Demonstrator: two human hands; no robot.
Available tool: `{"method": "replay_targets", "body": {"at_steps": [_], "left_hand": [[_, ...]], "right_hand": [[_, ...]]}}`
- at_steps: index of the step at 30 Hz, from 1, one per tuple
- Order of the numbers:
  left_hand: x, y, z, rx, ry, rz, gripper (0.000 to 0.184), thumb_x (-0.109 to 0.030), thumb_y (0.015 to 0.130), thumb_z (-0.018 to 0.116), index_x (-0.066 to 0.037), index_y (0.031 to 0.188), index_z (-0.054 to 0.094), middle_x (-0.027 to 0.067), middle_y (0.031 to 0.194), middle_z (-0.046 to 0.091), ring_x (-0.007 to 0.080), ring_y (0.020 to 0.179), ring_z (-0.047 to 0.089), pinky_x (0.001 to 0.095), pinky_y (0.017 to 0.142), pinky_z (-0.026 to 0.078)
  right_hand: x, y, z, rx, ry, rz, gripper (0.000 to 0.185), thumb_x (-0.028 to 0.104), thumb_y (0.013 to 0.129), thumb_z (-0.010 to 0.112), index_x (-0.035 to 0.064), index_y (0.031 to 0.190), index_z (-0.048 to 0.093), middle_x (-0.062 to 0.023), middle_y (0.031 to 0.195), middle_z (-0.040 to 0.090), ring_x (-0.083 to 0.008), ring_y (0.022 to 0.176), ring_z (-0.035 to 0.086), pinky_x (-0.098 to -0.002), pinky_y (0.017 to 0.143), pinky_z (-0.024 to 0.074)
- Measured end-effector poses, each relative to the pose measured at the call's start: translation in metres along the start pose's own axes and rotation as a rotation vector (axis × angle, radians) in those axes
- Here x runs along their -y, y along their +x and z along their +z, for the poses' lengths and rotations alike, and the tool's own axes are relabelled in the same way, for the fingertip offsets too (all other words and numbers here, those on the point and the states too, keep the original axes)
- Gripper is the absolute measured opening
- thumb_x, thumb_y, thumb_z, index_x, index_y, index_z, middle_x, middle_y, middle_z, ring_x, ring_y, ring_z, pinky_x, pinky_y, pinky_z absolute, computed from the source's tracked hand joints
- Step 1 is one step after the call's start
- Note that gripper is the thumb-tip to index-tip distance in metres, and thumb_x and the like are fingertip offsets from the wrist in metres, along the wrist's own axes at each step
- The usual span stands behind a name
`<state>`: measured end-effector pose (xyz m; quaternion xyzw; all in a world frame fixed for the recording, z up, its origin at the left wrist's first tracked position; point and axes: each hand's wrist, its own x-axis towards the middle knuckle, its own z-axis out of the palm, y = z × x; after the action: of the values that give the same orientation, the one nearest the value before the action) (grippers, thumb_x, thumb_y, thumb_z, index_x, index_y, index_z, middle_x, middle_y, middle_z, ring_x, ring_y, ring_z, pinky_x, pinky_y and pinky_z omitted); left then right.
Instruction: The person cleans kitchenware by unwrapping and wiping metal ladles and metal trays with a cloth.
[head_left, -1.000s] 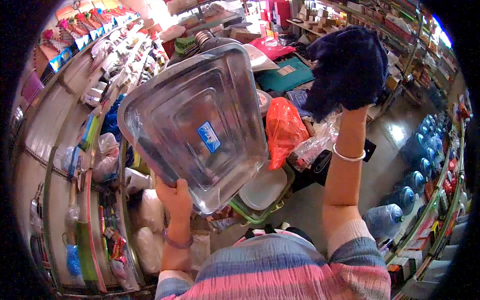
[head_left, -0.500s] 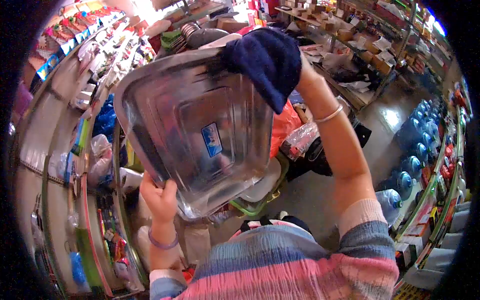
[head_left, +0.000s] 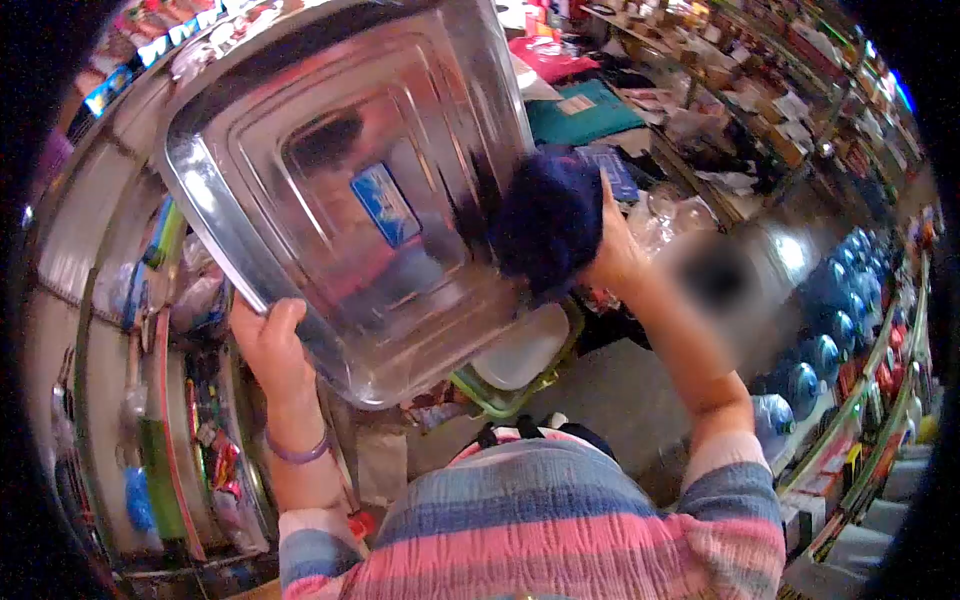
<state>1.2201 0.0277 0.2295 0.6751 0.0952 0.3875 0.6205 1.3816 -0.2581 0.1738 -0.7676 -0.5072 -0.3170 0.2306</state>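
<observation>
A shiny rectangular metal tray with rounded corners and a blue label is tilted up in front of me. My left hand grips its lower left edge, the thumb over the rim. In my right hand is a bunched dark navy cloth, held at the tray's right edge; the cloth hides most of those fingers. Below the tray, a green-rimmed basin with a whitish piece inside is partly covered.
Shelves of packaged goods curve along my left. Large blue water bottles line the floor on the right, beside another shelf. Ahead lie a teal flat item, a red bag and cluttered boxes.
The cloth has moved down along the tray's right side, from the upper right corner. The tray and my left hand have shifted up and left in view.
</observation>
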Motion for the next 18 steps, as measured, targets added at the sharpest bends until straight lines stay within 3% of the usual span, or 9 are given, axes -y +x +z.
{"method": "replay_targets", "body": {"at_steps": [2,4,6,8,11,13,15,17,18], "left_hand": [[-0.006,0.008,-0.004,-0.054,-0.036,0.016,0.041,0.007,0.063,0.046,0.003,0.104,0.05,0.0051,0.096,0.055,0.0113,0.083,0.051,0.021,0.074,0.039],[-0.008,0.011,0.006,-0.119,-0.007,0.115,0.037,0.0,0.062,0.052,-0.001,0.099,0.052,0.0017,0.087,0.054,0.014,0.079,0.051,0.0263,0.074,0.041],[-0.008,0.013,0.007,-0.089,-0.026,0.065,0.037,0.0,0.064,0.054,-0.002,0.1,0.053,0.0024,0.091,0.056,0.0148,0.082,0.052,0.0273,0.077,0.041],[-0.01,0.009,0.017,-0.039,0.0,0.061,0.033,0.001,0.075,0.055,0.003,0.107,0.051,0.0057,0.096,0.059,0.0144,0.084,0.057,0.0269,0.077,0.045],[-0.015,-0.001,0.037,0.049,0.085,0.008,0.033,-0.017,0.09,0.051,0.001,0.117,0.047,0.0075,0.107,0.056,0.0133,0.091,0.054,0.0274,0.083,0.043],[-0.002,-0.004,0.043,0.133,0.023,0.187,0.04,-0.02,0.092,0.047,0.002,0.124,0.041,0.0076,0.113,0.051,0.0132,0.099,0.048,0.0264,0.087,0.039],[0.007,-0.003,0.041,0.139,0.09,0.333,0.043,-0.022,0.093,0.044,0.003,0.127,0.038,0.0068,0.114,0.049,0.0123,0.1,0.046,0.0253,0.087,0.037],[0.01,0.004,0.027,0.048,0.3,0.447,0.042,-0.023,0.094,0.043,0.003,0.127,0.039,0.0053,0.108,0.05,0.0107,0.093,0.046,0.0242,0.084,0.037],[0.011,0.004,0.023,0.002,0.408,0.498,0.042,-0.023,0.094,0.042,0.004,0.126,0.039,0.0046,0.106,0.051,0.0099,0.09,0.046,0.0236,0.082,0.037]], "right_hand": [[0.01,-0.033,0.003,0.255,-0.032,-0.11,0.04,0.023,0.076,0.055,0.0214,0.116,0.056,-0.0025,0.126,0.049,-0.0202,0.122,0.04,-0.0469,0.104,0.0212],[0.0,-0.049,0.0,0.485,0.392,0.111,0.039,0.018,0.071,0.061,0.0198,0.11,0.058,-0.0034,0.117,0.055,-0.0211,0.11,0.051,-0.0437,0.099,0.0327],[0.035,-0.009,-0.049,0.264,0.709,0.573,0.036,0.012,0.07,0.062,0.0091,0.106,0.058,-0.0101,0.099,0.058,-0.0244,0.091,0.056,-0.0361,0.085,0.0421],[0.041,0.003,-0.037,-0.086,0.678,0.568,0.037,0.011,0.067,0.063,0.003,0.103,0.058,-0.0146,0.089,0.058,-0.028,0.085,0.055,-0.0364,0.079,0.0423],[0.044,0.067,-0.008,-0.025,-0.048,0.367,0.036,0.019,0.068,0.062,0.0015,0.099,0.061,-0.0181,0.095,0.059,-0.0331,0.097,0.05,-0.0402,0.09,0.0354],[0.047,0.108,0.009,0.025,-0.537,0.228,0.037,0.024,0.069,0.061,0.0005,0.097,0.063,-0.0204,0.099,0.059,-0.0365,0.106,0.047,-0.0427,0.097,0.0309],[0.065,0.121,0.016,0.045,-0.561,0.044,0.031,0.027,0.067,0.059,0.0023,0.084,0.065,-0.0196,0.093,0.06,-0.0369,0.105,0.047,-0.0459,0.097,0.0301],[0.098,0.113,0.017,0.028,-0.121,-0.175,0.025,0.029,0.062,0.057,0.007,0.062,0.068,-0.0157,0.076,0.062,-0.0345,0.095,0.051,-0.0497,0.088,0.0332],[0.107,0.101,0.018,0.159,-0.106,-0.219,0.023,0.029,0.062,0.057,0.0088,0.06,0.067,-0.0117,0.071,0.061,-0.03,0.088,0.051,-0.0463,0.083,0.0348]]}}
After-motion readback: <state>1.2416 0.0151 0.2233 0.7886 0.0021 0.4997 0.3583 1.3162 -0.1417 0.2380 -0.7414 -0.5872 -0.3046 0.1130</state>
